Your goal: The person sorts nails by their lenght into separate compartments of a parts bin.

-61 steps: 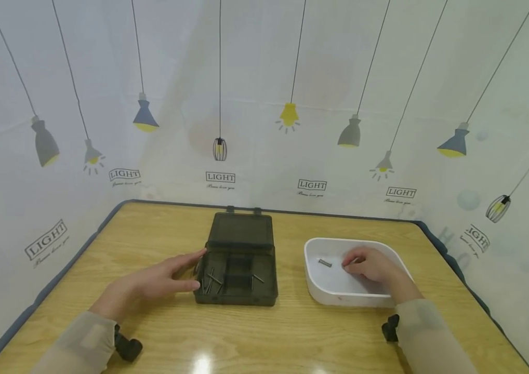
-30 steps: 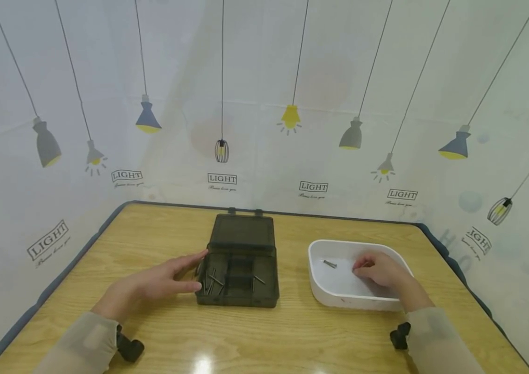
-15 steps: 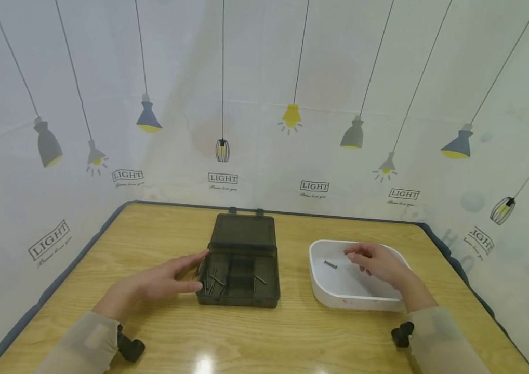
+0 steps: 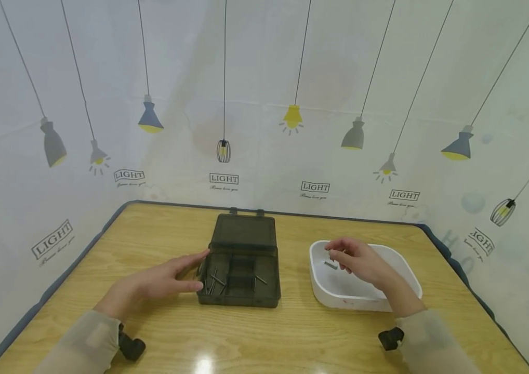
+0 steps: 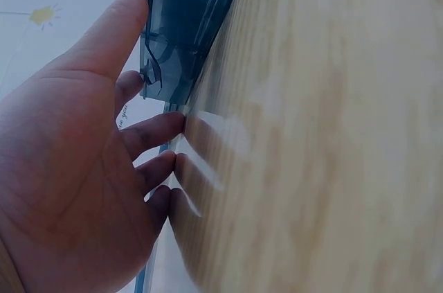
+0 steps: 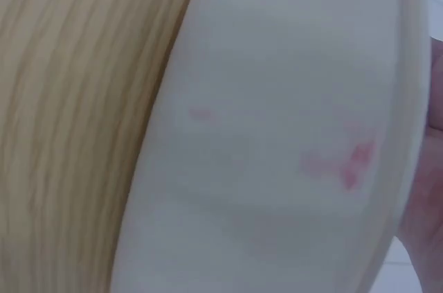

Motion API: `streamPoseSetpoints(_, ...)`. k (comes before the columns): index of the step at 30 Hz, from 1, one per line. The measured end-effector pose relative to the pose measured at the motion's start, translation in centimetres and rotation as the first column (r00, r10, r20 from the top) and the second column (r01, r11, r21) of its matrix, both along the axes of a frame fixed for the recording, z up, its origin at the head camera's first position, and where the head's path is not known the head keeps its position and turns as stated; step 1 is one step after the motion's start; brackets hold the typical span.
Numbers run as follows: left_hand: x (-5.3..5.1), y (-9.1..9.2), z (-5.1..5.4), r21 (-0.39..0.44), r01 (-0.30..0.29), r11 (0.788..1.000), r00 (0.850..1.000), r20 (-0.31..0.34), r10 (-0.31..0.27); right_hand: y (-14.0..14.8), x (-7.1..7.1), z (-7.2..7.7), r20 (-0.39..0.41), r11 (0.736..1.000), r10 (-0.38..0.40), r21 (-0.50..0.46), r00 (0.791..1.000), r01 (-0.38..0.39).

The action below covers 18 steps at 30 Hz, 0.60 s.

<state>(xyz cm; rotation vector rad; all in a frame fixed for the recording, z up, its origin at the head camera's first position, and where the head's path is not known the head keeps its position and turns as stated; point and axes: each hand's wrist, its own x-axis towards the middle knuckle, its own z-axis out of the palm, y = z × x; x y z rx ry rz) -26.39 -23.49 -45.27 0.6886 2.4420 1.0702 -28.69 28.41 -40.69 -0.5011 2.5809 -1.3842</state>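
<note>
A dark see-through plastic box (image 4: 253,301) lies with its lid (image 4: 244,231) folded back; several thin metal screws (image 4: 215,280) are inside. My left hand (image 4: 159,280) rests at the box's left side, fingers extended. In the left wrist view, the thumb of this left hand (image 5: 76,161) touches the box (image 5: 187,23). My right hand (image 4: 362,262) is above the left part of a white tray (image 4: 362,301), thumb and forefinger pinched together on what looks like a screw, mostly hidden. Below the fingertips, short metal screws (image 4: 330,265) lie in the tray.
The wooden table (image 4: 264,343) carries the box and, to its right, the tray. Behind stands a white wall sheet (image 4: 264,114) printed with lamps. In the right wrist view the tray's outer wall (image 6: 263,99) fills most of the picture, marked with pink stains.
My right hand has come up from the tray's floor and moved left across it, over the screws there. The left hand stays at the box.
</note>
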Motion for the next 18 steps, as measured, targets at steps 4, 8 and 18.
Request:
streamPoseSetpoints(4,0.0,0.1,0.0,0.003,-0.002,1.0,1.0,0.004,0.002,-1.7,0.3,0.4,-0.001,1.0,0.011,-0.023,1.0,-0.011)
streamPoseSetpoints(8,0.1,0.1,0.1,0.007,-0.008,1.0,1.0,0.001,0.008,-3.6,0.6,0.7,0.009,1.0,0.015,-0.015,1.0,-0.015)
streamPoseSetpoints(18,0.2,0.2,0.4,0.016,-0.008,1.0,1.0,0.007,0.008,-7.8,1.2,0.7,-0.007,0.999,0.052,0.001,0.999,-0.052)
